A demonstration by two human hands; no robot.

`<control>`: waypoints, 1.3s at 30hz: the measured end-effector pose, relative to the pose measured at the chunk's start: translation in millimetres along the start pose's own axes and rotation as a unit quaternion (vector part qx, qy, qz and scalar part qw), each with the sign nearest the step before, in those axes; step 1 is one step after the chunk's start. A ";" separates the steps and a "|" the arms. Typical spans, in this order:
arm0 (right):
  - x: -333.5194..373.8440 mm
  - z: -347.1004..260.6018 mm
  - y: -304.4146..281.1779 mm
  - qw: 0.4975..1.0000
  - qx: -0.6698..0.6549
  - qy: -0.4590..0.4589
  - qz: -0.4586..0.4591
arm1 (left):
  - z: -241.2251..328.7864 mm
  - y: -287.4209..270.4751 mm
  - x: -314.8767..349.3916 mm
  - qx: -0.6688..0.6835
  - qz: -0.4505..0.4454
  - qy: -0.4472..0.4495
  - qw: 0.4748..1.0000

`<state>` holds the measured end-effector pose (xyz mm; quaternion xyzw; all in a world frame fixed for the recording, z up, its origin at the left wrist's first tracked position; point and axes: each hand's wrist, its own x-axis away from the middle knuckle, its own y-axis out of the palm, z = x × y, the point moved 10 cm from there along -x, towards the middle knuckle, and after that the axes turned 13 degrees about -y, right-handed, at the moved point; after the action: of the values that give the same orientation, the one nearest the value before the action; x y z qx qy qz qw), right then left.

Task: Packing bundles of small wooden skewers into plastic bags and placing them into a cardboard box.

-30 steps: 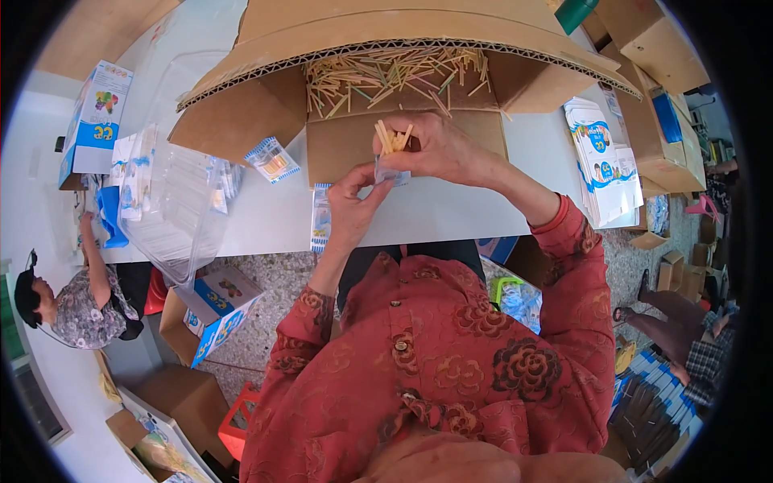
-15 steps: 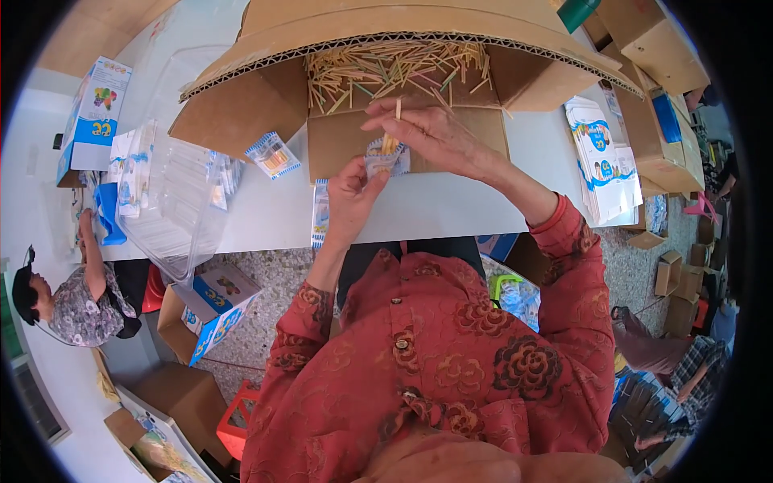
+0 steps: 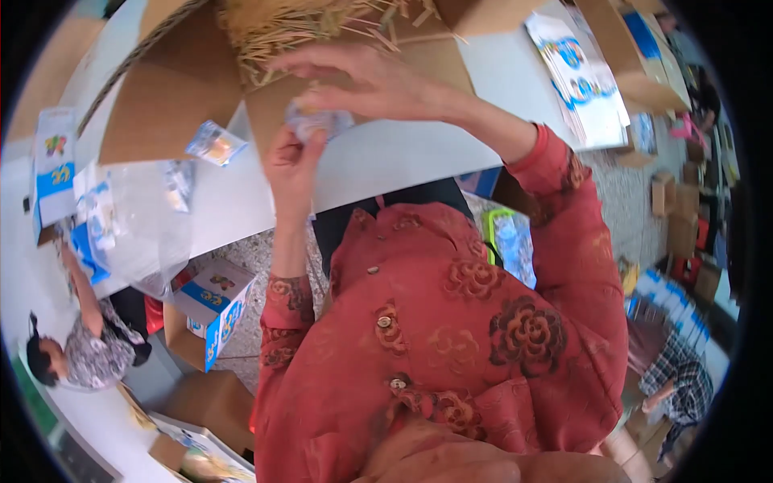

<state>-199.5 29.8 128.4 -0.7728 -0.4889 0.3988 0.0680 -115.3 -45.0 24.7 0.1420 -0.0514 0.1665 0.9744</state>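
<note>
The blurred packet (image 3: 326, 125), now without a stick standing clearly above it, is gripped by the left hand (image 3: 295, 157) on the cardboard box's (image 3: 173, 109) near side, suggesting its contents sit deeper; the right hand (image 3: 366, 80) spreads loosely above, contact unclear.

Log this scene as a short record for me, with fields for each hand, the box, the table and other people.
Left grip: closed on a small clear packet
Right grip: fingers extended over the packet; contact too blurred to tell
Box: open cardboard box holding loose thin sticks
Table: blue-and-white packet left of the hands; stack of white-and-blue printed sheets or cartons at right
Others: person at left, arm toward the table
</note>
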 end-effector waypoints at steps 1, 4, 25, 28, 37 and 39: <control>-0.3 -1.2 -4.7 1.000 0.006 0.019 0.009 | 2.6 -4.8 1.4 -0.017 0.023 0.009 1.000; -1.4 -11.9 -10.3 1.000 -0.004 -0.005 0.023 | 5.3 -8.5 -0.8 -0.032 0.032 0.014 0.999; 29.2 22.1 12.9 0.991 0.011 0.130 0.003 | 31.8 -23.0 12.8 -0.175 0.118 0.074 0.975; 31.2 29.5 22.1 0.983 -0.058 0.175 0.004 | 27.3 -24.3 13.9 -0.104 0.113 0.042 0.987; 29.9 32.0 33.6 0.978 -0.135 0.155 0.034 | 25.5 -134.5 27.4 -0.119 0.250 0.072 0.958; 32.7 38.5 32.4 0.991 -0.060 0.120 0.018 | 24.2 -159.0 26.8 -0.137 0.265 0.064 0.952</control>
<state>-196.4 28.7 68.6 -0.8266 -0.4859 0.2746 0.0723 -37.4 -187.6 10.4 -0.0225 -0.0469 0.4184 0.9068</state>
